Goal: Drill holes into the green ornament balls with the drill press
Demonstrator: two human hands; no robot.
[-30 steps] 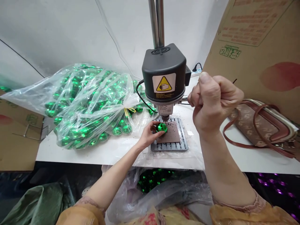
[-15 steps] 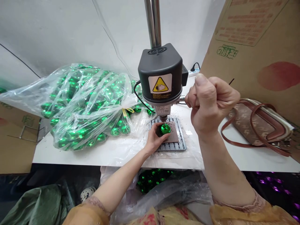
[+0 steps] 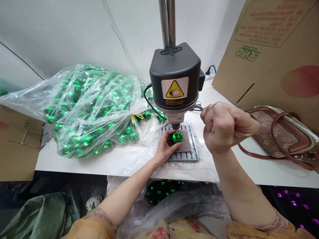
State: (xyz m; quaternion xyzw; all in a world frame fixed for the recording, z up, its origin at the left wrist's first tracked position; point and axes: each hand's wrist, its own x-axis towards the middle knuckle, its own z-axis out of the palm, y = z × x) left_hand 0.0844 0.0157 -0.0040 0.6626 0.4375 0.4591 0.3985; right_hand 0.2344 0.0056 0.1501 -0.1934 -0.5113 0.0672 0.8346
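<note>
My left hand [image 3: 165, 146] has thumb and fingers closed around a shiny green faceted ball [image 3: 177, 136], held on a brown pad [image 3: 185, 146] over the slotted metal base [image 3: 195, 156] of a small drill press [image 3: 175, 74]. The chuck [image 3: 175, 126] is directly above the ball, and the bit meets the ball's top. To the right of the motor head, my right hand [image 3: 224, 127] is closed in a fist around the press's feed lever [image 3: 198, 106]; its grip is mostly hidden by the fingers.
A tied clear plastic bag [image 3: 99, 109] of green balls lies left on the white table [image 3: 82, 166]. A brown handbag [image 3: 281, 132] and a large cardboard box [image 3: 269, 59] stand right. More green balls [image 3: 161, 191] sit below the table edge, purple ones [image 3: 294, 199] at lower right.
My right hand has come down with the lever, and the bit now reaches the ball. My left hand still holds the ball on the pad. The view has shifted slightly.
</note>
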